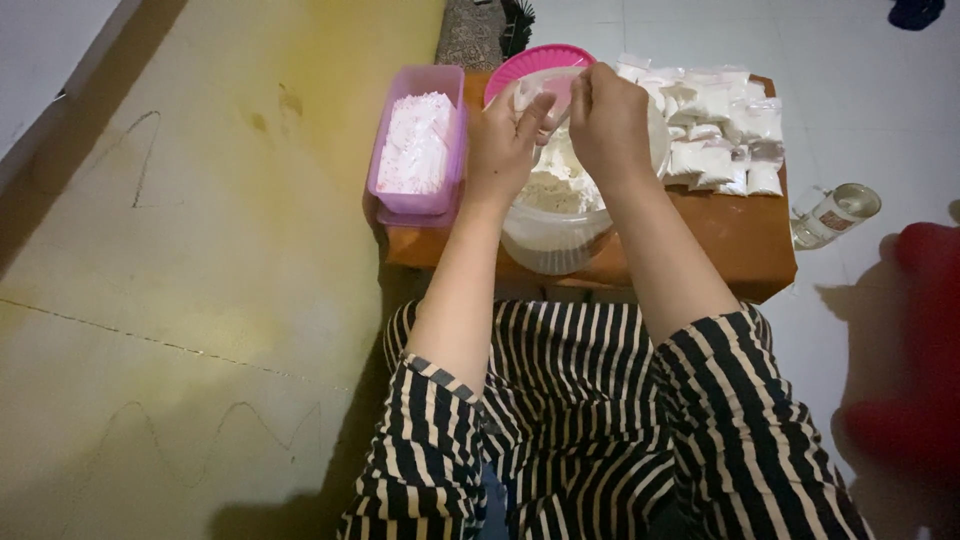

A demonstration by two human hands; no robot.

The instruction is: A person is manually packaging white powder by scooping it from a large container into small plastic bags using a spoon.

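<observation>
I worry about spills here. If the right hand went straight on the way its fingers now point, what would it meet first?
The right hand points leftward at the left hand. First it would press further into the small clear bag both hands pinch, then the left hand's fingers. Depth is hard to judge; the pink plate lies behind.

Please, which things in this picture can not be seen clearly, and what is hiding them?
All in the head view:
- Small clear bag: mostly covered by the left hand and right hand; its contents cannot be told.
- Clear bowl of white powder: the hands hide its far side.
- Pink plate: the hands cover its near part.
- Red object: blurred, cut by the right edge.
- Dark item: cut by the top edge.
</observation>
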